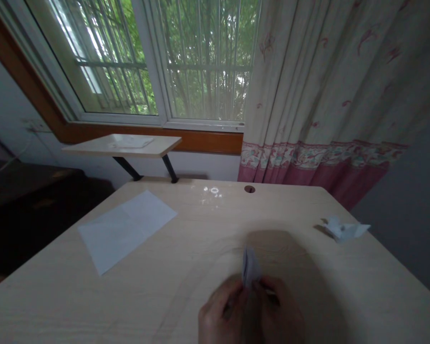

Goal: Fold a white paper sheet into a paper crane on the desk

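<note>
Both my hands meet at the bottom middle of the view, over the light wooden desk. My left hand and my right hand are closed, pinching a small folded piece of white paper that sticks up between them. The paper is blurred by motion. A flat sheet of white paper lies on the desk to the left, well away from my hands. A finished folded paper figure rests near the desk's right edge.
A round cable hole sits at the desk's far edge. A small raised shelf stands behind the desk under the window. A patterned curtain hangs at the right. Dark furniture is at the left.
</note>
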Demonstrator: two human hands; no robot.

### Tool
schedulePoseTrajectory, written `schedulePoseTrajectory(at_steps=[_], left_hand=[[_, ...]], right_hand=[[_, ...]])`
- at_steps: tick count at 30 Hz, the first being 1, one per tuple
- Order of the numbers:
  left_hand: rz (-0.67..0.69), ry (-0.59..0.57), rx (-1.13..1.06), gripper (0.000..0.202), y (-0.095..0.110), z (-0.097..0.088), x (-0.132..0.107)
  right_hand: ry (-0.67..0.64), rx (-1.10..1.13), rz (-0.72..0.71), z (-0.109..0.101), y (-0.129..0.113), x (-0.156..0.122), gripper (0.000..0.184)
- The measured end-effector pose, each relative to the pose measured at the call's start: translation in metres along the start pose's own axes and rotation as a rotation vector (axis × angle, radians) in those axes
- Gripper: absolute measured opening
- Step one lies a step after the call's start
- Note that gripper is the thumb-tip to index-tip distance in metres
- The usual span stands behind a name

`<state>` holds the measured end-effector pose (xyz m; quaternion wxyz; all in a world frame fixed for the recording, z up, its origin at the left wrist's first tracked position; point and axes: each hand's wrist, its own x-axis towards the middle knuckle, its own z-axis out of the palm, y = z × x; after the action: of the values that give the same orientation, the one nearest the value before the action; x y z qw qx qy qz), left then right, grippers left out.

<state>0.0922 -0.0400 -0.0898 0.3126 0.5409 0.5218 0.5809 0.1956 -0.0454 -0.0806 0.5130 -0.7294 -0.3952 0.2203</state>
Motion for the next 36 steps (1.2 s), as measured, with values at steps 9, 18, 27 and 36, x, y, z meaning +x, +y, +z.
schedulePoseTrajectory(at_steps=[9,18,27,36], left_hand=[[-0.010,0.046,0.016,0.014,0.006,-0.002,0.000],[-0.144,0.039,0.008,0.018,0.009,-0.005,0.002],[-0.034,-0.119,-0.055,0.014,0.016,-0.009,0.009],[-0.170,-0.005,-0.198,0.016,0.021,-0.010,0.011]], right_hand=[[-0.082,0.080,-0.124,-0.001,0.002,-0.003,0.035],[-0.214,0.128,-0.150,0.005,0.005,-0.010,0.026],[-0.176,0.017,-0.237,0.001,0.000,-0.010,0.011],[-0.349,0.292,-0.260,-0.006,-0.005,-0.008,0.024]])
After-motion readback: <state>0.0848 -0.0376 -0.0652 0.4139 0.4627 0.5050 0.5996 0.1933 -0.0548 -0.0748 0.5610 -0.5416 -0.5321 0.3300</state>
